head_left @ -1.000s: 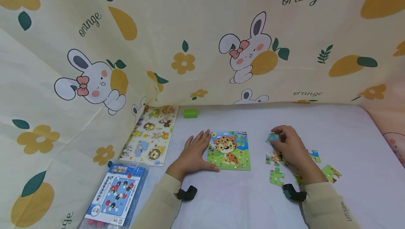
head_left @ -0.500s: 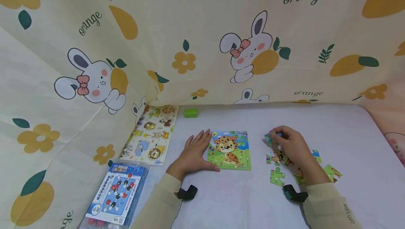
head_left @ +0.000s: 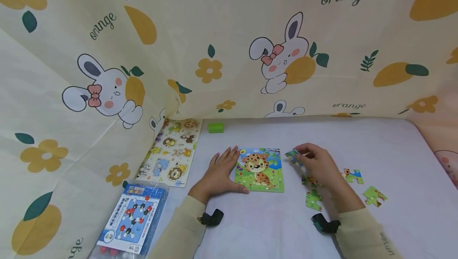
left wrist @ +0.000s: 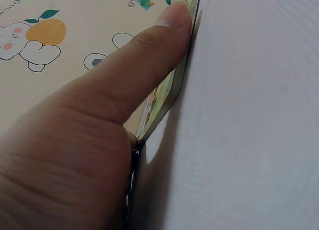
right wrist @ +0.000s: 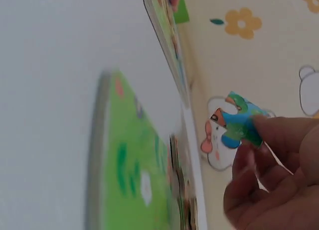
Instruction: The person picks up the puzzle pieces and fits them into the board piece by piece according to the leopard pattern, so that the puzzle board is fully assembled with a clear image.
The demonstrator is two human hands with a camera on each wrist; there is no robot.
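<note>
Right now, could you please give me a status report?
Left hand touching leopard board. Right hand pinching puzzle piece, held up. No obstruction visible between piece and board.

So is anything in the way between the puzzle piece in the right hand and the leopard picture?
Nothing visible. In the head view, just a strip of white cloth separates the puzzle piece from the leopard picture. The left hand is over on the picture's left side.
</note>
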